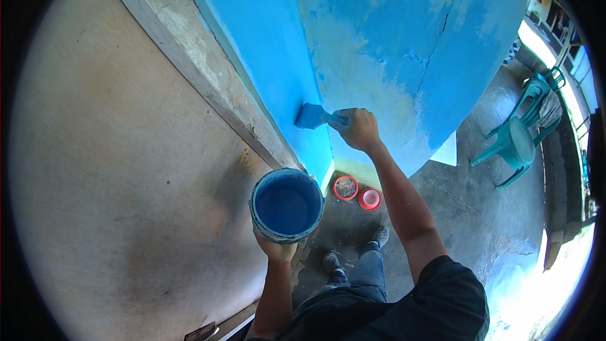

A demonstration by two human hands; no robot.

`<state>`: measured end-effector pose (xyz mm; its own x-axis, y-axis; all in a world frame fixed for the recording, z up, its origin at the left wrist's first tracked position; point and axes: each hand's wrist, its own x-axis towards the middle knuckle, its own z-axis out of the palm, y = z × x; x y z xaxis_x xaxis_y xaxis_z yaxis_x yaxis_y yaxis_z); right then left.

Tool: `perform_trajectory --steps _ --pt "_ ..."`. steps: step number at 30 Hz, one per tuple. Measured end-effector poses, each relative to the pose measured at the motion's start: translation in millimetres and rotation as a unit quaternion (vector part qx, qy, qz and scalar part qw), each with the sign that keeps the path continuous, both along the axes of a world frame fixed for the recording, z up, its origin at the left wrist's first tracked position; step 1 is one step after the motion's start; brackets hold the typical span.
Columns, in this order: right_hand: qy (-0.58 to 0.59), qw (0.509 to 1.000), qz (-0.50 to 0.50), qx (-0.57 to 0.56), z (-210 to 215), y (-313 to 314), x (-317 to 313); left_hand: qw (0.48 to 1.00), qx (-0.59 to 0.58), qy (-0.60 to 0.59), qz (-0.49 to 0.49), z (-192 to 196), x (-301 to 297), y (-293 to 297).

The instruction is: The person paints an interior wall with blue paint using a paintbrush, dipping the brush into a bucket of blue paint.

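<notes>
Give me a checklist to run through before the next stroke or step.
1. Brush secure: ok, right hand closed around its handle.
2. Bucket supported: ok, left hand at its near side; the full grip is hidden, so its firmness: cannot tell.
3. Paint left: ok, blue paint shows inside; depth: cannot tell.
4. Wall right of the corner evenly blue: not ok, pale patches remain.
5. Wall sound: not ok, a crack runs down it.
6. Floor ahead of the shoes clear: not ok, two round red things lie there.

Grey floor (467,205), two round red items (369,199), green chairs (519,142)
</notes>
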<state>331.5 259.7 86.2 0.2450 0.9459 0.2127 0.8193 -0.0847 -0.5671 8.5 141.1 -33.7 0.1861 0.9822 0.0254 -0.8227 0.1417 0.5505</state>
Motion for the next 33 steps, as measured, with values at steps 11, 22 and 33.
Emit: perform_trajectory --steps 11,22,33 --pt "0.12 0.972 -0.028 0.198 161 -104 27 0.961 -0.059 -0.24 -0.125 23 34 -8" --pt "0.131 0.984 0.046 0.108 206 -200 -26 0.958 -0.003 -0.247 -0.148 47 43 13" --pt "-0.064 0.978 0.192 0.056 214 -175 -113 0.977 0.078 -0.182 -0.078 66 -4 19"
